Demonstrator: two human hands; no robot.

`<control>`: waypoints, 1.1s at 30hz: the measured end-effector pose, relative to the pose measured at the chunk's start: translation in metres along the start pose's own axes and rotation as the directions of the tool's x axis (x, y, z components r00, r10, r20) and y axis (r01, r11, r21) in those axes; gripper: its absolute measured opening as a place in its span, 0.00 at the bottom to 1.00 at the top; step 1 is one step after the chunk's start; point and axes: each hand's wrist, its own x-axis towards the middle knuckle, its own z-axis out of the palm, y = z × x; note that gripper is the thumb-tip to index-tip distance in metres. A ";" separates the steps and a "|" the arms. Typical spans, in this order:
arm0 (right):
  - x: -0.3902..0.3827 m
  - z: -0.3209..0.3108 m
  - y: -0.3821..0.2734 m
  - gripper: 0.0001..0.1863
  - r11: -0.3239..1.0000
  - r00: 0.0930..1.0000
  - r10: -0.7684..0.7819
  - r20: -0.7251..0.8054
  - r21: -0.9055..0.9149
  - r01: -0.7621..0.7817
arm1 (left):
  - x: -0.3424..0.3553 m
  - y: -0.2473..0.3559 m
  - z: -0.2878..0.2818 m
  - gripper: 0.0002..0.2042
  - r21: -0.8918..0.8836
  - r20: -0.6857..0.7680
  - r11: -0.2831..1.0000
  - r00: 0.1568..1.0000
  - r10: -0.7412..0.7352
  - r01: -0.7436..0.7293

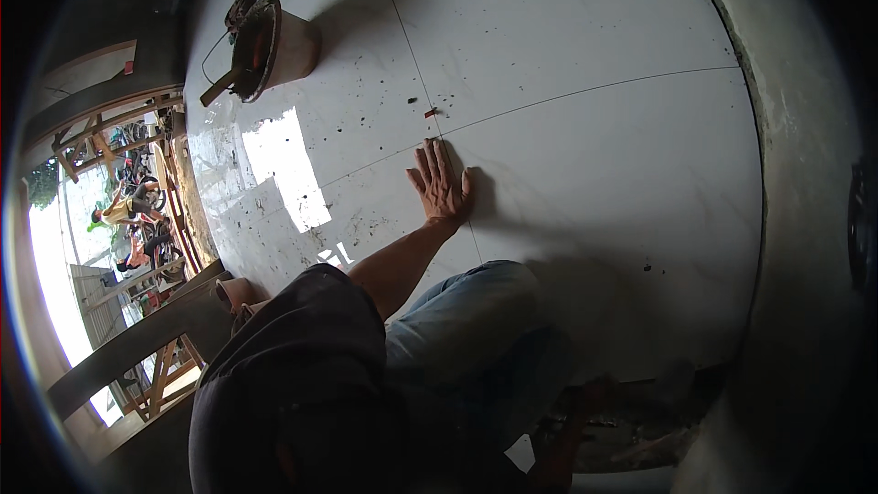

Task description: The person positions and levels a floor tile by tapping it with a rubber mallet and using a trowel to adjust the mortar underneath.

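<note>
My left hand [442, 190] lies flat on the glossy white tile floor [585, 155], fingers spread, with nothing in it. Its fingertips reach close to where the thin joint lines between tiles cross. Just beyond them is a small red piece [432, 113], with dark crumbs scattered around. In deep shadow at the lower right, my right hand [594, 393] is down by the dark strip [631, 434] along the tile edge. Its fingers are too dark and blurred to make out, and so is anything in them. My bent knee [494, 288] in blue jeans rests between the two hands.
A bucket [297, 48] with a dirty rim and a wooden stick [218, 89] stands at the far left. The wall [786, 110] runs along the right. Wooden frames [165, 375] border an opening at left, where people [137, 206] sit outside.
</note>
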 end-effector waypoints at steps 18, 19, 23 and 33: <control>0.001 0.017 0.006 0.21 0.999 0.998 0.000 0.056 -0.039 0.003 | 0.019 -0.003 -0.002 0.38 -0.011 0.027 0.954 0.954 0.298 -0.298; 0.002 0.020 0.006 0.20 1.000 0.998 -0.008 0.062 -0.024 0.010 | 0.028 -0.005 -0.007 0.38 0.017 0.005 0.955 0.955 0.296 -0.296; -0.004 0.024 0.009 0.20 1.000 0.996 0.016 0.086 -0.015 -0.015 | 0.029 0.005 -0.009 0.38 0.001 0.025 0.956 0.955 0.294 -0.294; 0.003 0.020 0.016 0.20 0.998 0.989 -0.001 0.148 -0.067 0.011 | 0.024 0.002 -0.013 0.39 0.054 0.061 0.957 0.957 0.282 -0.286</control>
